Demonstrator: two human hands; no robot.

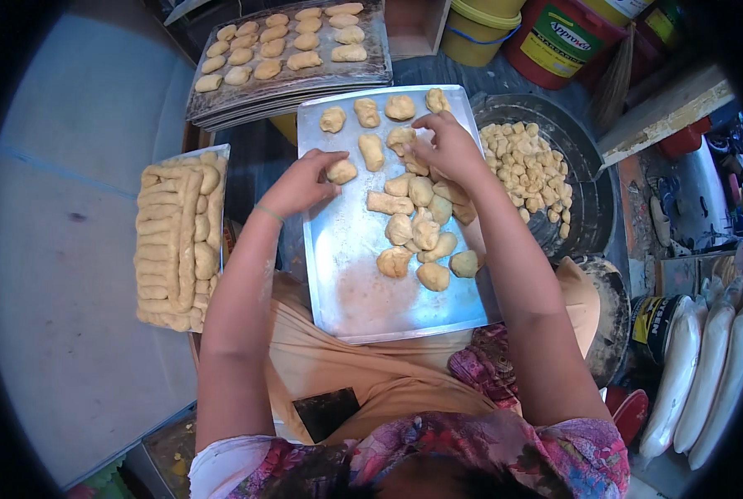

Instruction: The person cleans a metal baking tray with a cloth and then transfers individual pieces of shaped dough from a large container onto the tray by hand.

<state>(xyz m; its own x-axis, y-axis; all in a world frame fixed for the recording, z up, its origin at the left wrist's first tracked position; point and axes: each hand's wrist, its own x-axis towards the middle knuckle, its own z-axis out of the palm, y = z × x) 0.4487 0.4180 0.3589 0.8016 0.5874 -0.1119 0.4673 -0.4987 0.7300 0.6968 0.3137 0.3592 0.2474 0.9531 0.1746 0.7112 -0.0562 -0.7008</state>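
A shallow metal tray [338, 287] rests across my lap with many pieces of raw dough on it. My left hand [298, 185] is at the tray's left edge, its fingers and thumb around a small dough piece [342, 172]. Over the tray's upper right, my right hand [450, 150] has its fingers and thumb at another dough piece [400, 139]. Several pieces stand spaced apart along the far side, such as a round dough piece [332, 120]. Below my right hand lies a loose cluster of pieces, including an oblong one [390, 203]. My right forearm hides part of that cluster.
A black round basin [592, 208] at right holds many small dough lumps [533, 170]. Stacked trays [292, 87] with shaped dough stand at far left. A board of dough strips [172, 241] lies left. Buckets [546, 50] stand at the back; filled plastic bags [704, 366] sit lower right.
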